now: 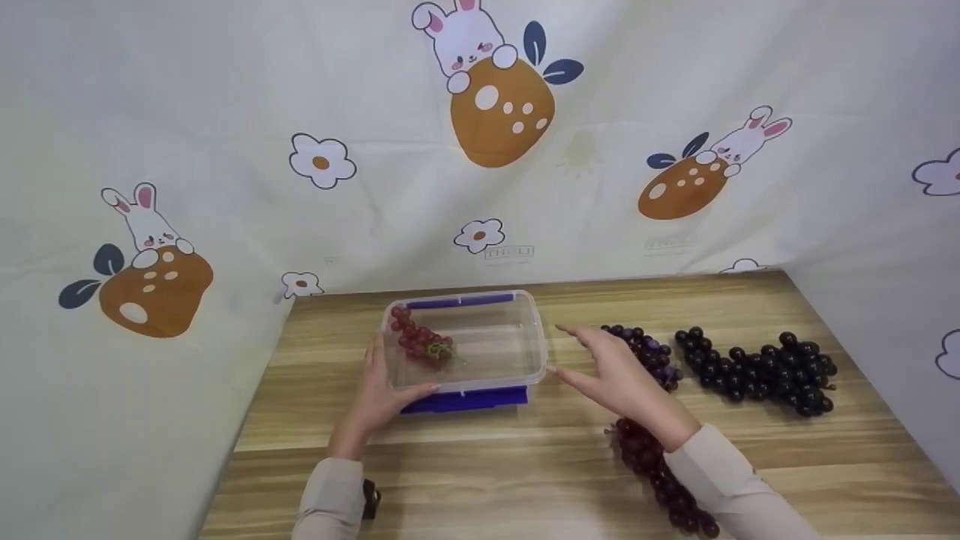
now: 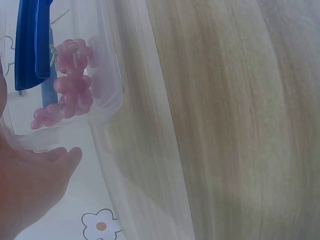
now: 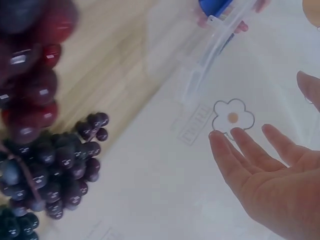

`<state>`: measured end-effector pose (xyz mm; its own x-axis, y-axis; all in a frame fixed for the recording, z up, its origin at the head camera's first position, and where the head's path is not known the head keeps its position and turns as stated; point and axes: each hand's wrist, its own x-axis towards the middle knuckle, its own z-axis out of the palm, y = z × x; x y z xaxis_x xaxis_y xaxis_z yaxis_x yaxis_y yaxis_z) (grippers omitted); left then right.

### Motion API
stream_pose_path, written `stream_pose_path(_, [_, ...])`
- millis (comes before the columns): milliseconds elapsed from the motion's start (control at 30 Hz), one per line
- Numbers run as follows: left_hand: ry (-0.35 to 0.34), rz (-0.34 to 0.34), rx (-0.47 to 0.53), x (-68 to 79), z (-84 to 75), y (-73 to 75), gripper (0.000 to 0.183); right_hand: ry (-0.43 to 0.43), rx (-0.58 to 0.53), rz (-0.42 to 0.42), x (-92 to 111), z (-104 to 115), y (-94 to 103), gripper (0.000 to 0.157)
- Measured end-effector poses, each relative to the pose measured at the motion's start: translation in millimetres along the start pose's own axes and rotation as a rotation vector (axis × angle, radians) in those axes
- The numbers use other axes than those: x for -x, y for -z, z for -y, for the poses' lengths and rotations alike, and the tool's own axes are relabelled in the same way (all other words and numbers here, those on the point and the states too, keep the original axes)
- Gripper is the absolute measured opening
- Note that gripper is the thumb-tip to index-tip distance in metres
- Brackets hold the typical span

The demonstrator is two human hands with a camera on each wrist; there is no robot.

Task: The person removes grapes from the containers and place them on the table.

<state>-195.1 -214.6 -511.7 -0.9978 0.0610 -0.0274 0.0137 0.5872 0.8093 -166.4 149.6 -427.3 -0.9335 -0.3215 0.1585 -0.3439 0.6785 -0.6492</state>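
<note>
A clear plastic container [image 1: 491, 349] with blue side clips holds a bunch of red grapes [image 1: 420, 341] at its left end. My left hand [image 1: 375, 390] lies against that end, its thumb along the front rim and its fingers extended along the left wall. In the left wrist view, the same hand [image 2: 35, 182] is beside the container wall, with the pink-looking grapes [image 2: 72, 82] showing through. To the right of the container, my right hand [image 1: 619, 371] is spread, thumb apart from the fingers, holding nothing. Its fingers [image 3: 225, 155] look loosely extended in the right wrist view.
Right of the container lie a dark purple grape bunch [image 1: 652, 356], a black bunch [image 1: 757, 371] and a dark red bunch [image 1: 652, 465] partly under my right forearm. The wood-grain table [image 1: 487, 480] meets a patterned cloth backdrop [image 1: 375, 225] behind and at both sides.
</note>
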Motion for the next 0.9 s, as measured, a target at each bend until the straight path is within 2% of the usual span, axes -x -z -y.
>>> stream_pose_path(267, [-0.034,-0.009,0.014,-1.4,0.6,-0.8,0.138,0.010,-0.014,0.035,-22,15,-7.8,0.065])
stream_pose_path(567, [0.002,-0.006,0.005,0.4,0.5,1.5,0.138,0.023,-0.003,0.067,-38,25,-18.0,0.066])
stream_pose_path(900, [0.010,-0.005,0.000,0.6,-0.9,-0.8,0.138,0.044,-0.002,0.113,-59,37,-30.7,0.067])
